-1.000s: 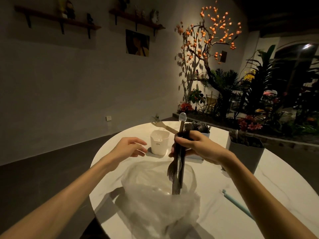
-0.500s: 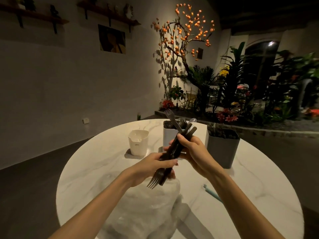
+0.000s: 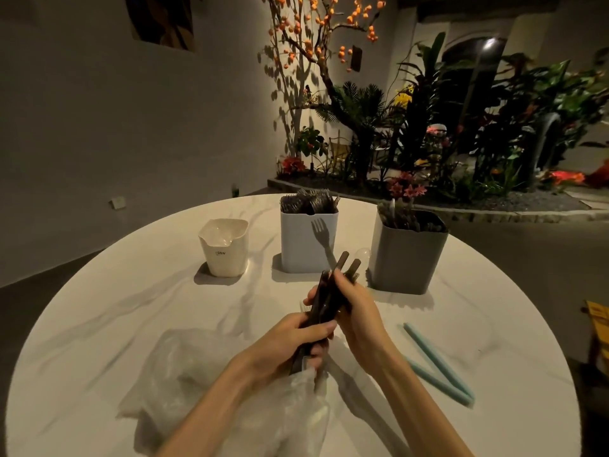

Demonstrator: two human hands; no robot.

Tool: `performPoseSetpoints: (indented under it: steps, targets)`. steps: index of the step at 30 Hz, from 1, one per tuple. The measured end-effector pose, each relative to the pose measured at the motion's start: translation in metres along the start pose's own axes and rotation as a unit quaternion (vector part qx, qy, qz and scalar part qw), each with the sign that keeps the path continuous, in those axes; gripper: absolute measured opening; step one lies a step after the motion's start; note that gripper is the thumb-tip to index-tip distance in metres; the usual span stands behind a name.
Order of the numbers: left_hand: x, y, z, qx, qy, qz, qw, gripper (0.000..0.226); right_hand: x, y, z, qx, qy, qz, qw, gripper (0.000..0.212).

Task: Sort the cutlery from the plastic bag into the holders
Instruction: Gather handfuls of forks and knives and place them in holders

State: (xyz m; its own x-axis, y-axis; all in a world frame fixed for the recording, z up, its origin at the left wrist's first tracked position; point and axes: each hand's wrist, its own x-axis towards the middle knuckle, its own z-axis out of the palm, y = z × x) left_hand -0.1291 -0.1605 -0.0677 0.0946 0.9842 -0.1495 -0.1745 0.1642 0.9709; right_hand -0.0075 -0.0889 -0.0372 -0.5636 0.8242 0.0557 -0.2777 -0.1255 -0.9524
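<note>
We see two hands over a round white table point(image 3: 131, 308). The left hand point(image 3: 283, 344) wraps its fingers around the lower part of a bunch of dark cutlery point(image 3: 324, 301). The right hand point(image 3: 356, 311) grips the same bunch higher up, with the thumb on the near side. The bunch leans up and away from us, and its far ends stick out past the right hand. A clear spoon point(image 3: 362, 253) peeks out at the top of the bunch.

A crinkly plastic bag point(image 3: 184, 371) lies on the table just under the hands, on the near side.

Three holders stand in a row at the far side. The small cream holder point(image 3: 225, 249) is on the left. The white holder point(image 3: 308, 240) in the middle is packed with dark forks. The grey holder point(image 3: 407, 255) on the right has dark cutlery too, but we cannot tell what kind.

Two light blue sticks point(image 3: 438, 364) lie on the table to the right of the hands.
</note>
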Motion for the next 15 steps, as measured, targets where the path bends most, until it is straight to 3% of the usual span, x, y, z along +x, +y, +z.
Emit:
performPoseSetpoints:
  steps: [3, 8, 15]
  targets:
    - [0.0027, -0.0022, -0.0028, 0.015, -0.002, -0.001, 1.0, 0.019, -0.0007, 0.0081, 0.0111, 0.042, 0.038, 0.014, 0.998, 0.066]
    - [0.0036, -0.0046, -0.0023, 0.021, -0.009, 0.007, 1.0, 0.022, -0.003, 0.0054, 0.0099, 0.079, 0.039, -0.009, 0.996, 0.078]
    - [0.0008, -0.0061, -0.0001, 0.042, 0.011, 0.017, 0.999, 0.017, -0.0041, 0.0011, 0.0047, 0.051, 0.079, -0.031, 0.995, 0.045]
